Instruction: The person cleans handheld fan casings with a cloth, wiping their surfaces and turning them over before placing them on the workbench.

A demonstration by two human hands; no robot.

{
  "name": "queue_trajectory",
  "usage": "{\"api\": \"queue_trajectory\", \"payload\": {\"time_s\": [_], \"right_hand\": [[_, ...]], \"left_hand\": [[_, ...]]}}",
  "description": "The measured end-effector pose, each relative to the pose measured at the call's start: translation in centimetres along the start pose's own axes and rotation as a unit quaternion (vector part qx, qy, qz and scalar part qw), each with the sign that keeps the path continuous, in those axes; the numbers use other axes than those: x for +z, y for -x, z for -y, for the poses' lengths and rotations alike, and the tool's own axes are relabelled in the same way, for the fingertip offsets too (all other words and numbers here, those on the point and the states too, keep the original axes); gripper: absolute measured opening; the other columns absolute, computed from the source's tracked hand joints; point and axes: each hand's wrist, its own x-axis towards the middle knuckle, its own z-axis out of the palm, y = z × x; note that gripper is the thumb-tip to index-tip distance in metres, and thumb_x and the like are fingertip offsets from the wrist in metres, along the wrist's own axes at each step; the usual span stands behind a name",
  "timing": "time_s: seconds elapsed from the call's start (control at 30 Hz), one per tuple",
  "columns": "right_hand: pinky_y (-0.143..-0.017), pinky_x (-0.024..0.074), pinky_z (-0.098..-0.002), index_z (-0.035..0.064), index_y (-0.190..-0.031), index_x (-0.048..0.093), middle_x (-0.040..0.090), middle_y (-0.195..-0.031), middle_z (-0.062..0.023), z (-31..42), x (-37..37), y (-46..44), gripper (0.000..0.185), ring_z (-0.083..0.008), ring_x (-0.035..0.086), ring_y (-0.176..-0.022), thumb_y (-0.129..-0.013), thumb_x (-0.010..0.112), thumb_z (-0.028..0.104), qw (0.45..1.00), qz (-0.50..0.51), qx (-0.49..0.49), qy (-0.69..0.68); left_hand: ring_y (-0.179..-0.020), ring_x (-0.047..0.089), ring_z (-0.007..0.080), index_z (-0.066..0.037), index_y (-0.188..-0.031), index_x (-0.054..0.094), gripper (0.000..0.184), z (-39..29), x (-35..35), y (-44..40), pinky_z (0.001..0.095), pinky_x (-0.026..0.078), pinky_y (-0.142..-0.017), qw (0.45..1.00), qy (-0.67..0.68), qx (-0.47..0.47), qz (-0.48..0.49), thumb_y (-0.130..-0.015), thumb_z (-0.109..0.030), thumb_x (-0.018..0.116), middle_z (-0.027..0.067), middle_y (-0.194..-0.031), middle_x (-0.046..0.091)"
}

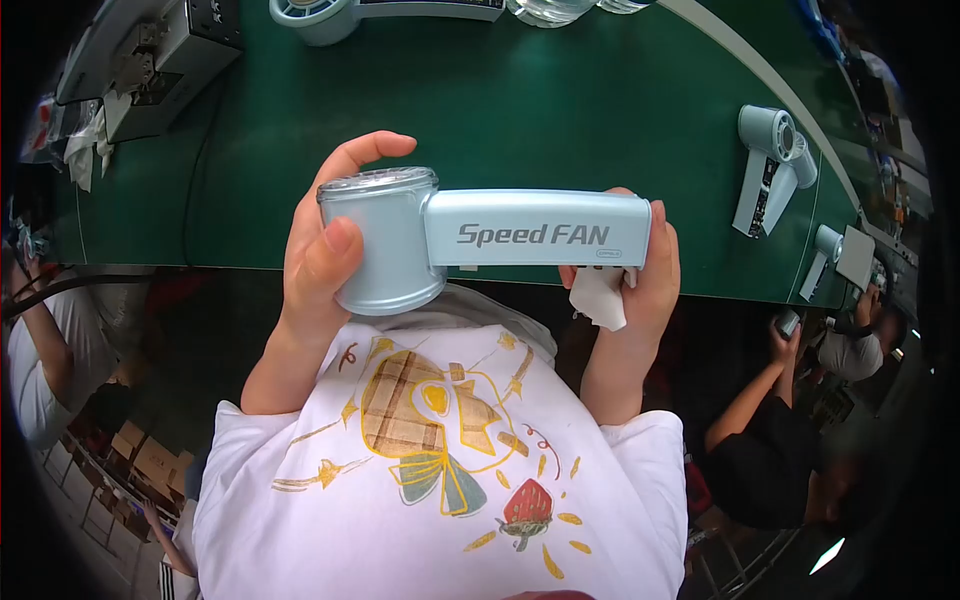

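A pale blue handheld fan (535, 228) with "Speed FAN" lettering is held level in front of my chest, its round head to the left and its handle to the right. My left hand (322, 245) grips the fan's head, the thumb pressed on its side and the index finger raised past the rim. At the other end, my right hand (655, 270) is closed around the tip of the handle. A crumpled piece of white tissue or cloth (600, 298) hangs from that same hand, under the handle.
The green table (560, 110) stretches ahead. A grey metal fixture (165, 70) stands at the back left. Another fan (320, 20) lies at the far edge, and more opened fans (770, 165) sit on the right. Co-workers (765, 440) sit on both sides.
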Motion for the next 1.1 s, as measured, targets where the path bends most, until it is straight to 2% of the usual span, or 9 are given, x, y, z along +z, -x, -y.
{"api": "queue_trajectory", "payload": {"time_s": [0.17,0.3,0.67,0.73,0.87,0.97,1.03,1.07,1.1], "right_hand": [[-0.059,0.0410,-0.0228,-0.0059,-0.103,0.062,0.062,-0.082,-0.0128,0.7,-0.3,-0.6,0.060,-0.0160,0.055,-0.067,-0.086,0.038,0.047,0.996,0.004,-0.049,-0.076],[-0.059,0.0388,-0.0204,-0.0055,-0.098,0.062,0.061,-0.081,-0.0123,1.0,-0.3,-0.7,0.055,-0.0158,0.055,-0.068,-0.084,0.037,0.042,0.996,0.052,-0.068,-0.036],[-0.048,0.0302,-0.0186,-0.0034,-0.074,0.062,0.053,-0.058,-0.0042,-1.1,-4.2,-1.6,0.042,-0.0089,0.041,-0.050,-0.078,0.049,0.037,0.968,0.245,0.009,-0.060],[-0.043,0.0256,-0.0182,-0.0010,-0.067,0.059,0.047,-0.051,-0.0007,-2.4,-5.2,-1.2,0.036,-0.0063,0.033,-0.044,-0.074,0.053,0.034,0.961,0.260,0.009,-0.095],[-0.034,0.0258,-0.0214,-0.0043,-0.075,0.059,0.050,-0.050,-0.0039,-4.8,-10.7,1.8,0.040,-0.0088,0.034,-0.036,-0.072,0.052,0.035,0.978,0.061,-0.095,-0.175],[-0.034,0.0298,-0.0223,-0.0018,-0.102,0.054,0.059,-0.080,-0.0144,-5.6,-17.6,4.3,0.042,-0.0130,0.036,-0.048,-0.088,0.045,0.037,0.902,-0.172,-0.243,-0.313],[-0.043,0.0354,-0.0248,0.0042,-0.088,0.056,0.057,-0.073,-0.0091,-4.7,-21.5,4.8,0.032,-0.0148,0.046,-0.055,-0.093,0.044,0.033,0.879,-0.381,-0.249,-0.141],[-0.065,0.0497,-0.0343,0.0010,-0.095,0.064,0.064,-0.080,-0.0156,-4.7,-24.3,3.3,0.029,-0.0325,0.059,-0.070,-0.092,0.049,0.026,0.849,-0.462,-0.253,-0.042],[-0.053,0.0419,-0.0271,-0.0014,-0.089,0.060,0.059,-0.073,-0.0099,-5.5,-26.4,3.2,0.037,-0.0182,0.050,-0.058,-0.094,0.046,0.033,0.745,-0.522,-0.291,0.298]], "left_hand": [[-0.115,0.052,0.0319,-0.023,-0.126,0.036,0.076,-0.5,0.8,-0.1,0.0420,0.036,-0.104,0.929,-0.286,0.236,-0.004,-0.065,-0.023,0.081,0.0092,-0.117,0.057],[-0.116,0.051,0.0302,-0.025,-0.114,0.041,0.064,1.1,-0.1,-0.9,0.0413,0.034,-0.106,0.670,-0.507,0.536,-0.084,-0.065,-0.011,0.079,0.0057,-0.118,0.057],[-0.120,0.048,0.0302,-0.027,-0.108,0.044,0.046,1.1,0.1,-0.7,0.0413,0.031,-0.109,0.646,-0.516,0.561,-0.039,-0.074,-0.016,0.073,0.0053,-0.123,0.055],[-0.121,0.047,0.0305,-0.026,-0.107,0.045,0.042,1.2,0.7,-0.4,0.0417,0.031,-0.108,0.691,-0.530,0.490,-0.045,-0.075,-0.016,0.071,0.0067,-0.124,0.055],[-0.126,0.041,0.0308,-0.020,-0.109,0.049,0.040,0.4,1.1,-0.7,0.0416,0.031,-0.107,0.763,-0.505,0.392,-0.094,-0.076,-0.014,0.069,0.0111,-0.126,0.052],[-0.126,0.040,0.0310,-0.013,-0.116,0.047,0.046,-0.8,-1.0,-2.1,0.0412,0.032,-0.105,0.782,-0.456,0.384,-0.182,-0.075,-0.014,0.068,0.0125,-0.129,0.048],[-0.126,0.040,0.0314,-0.008,-0.121,0.045,0.051,-1.5,-2.8,-2.9,0.0408,0.033,-0.104,0.790,-0.446,0.350,-0.235,-0.076,-0.013,0.066,0.0127,-0.130,0.046],[-0.126,0.040,0.0314,-0.008,-0.121,0.045,0.051,-2.4,-3.3,-3.0,0.0408,0.033,-0.104,0.775,-0.459,0.350,-0.255,-0.076,-0.013,0.066,0.0127,-0.130,0.046],[-0.126,0.040,0.0316,-0.007,-0.123,0.044,0.053,-3.5,-3.6,-3.2,0.0402,0.034,-0.103,0.806,-0.413,0.357,-0.230,-0.075,-0.011,0.065,0.0137,-0.130,0.046]]}}
